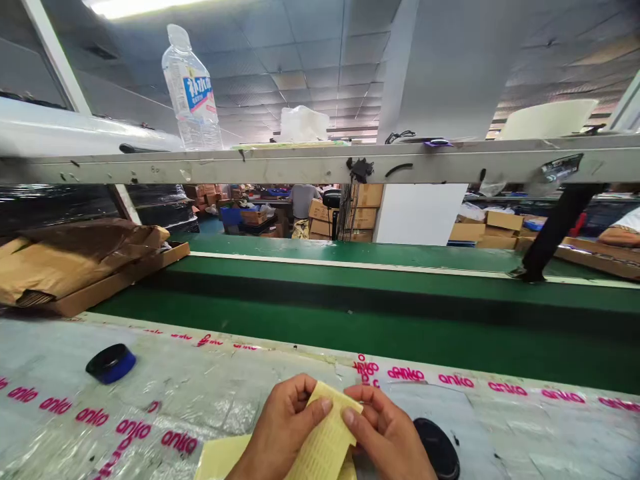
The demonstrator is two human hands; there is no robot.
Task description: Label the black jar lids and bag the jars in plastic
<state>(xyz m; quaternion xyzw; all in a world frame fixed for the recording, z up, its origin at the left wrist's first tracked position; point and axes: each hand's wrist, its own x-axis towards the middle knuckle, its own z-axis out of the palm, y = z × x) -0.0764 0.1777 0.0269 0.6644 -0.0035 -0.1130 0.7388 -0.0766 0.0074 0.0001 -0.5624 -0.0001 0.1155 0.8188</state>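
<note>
A yellow sheet with rows of faint print is held up between both hands over the near table. My left hand pinches its left upper edge between thumb and curled fingers. On the other side, the thumb and fingers of my right hand close on its right upper edge. More yellow paper lies on the table, partly hidden under my left hand and wrist. A black round object rests just beside my right hand, partly covered by it.
A blue-and-black ring lies on the taped table at left. Beyond runs a green conveyor belt, with a cardboard tray of brown paper at its left. A metal shelf rail crosses above, bearing a plastic bottle.
</note>
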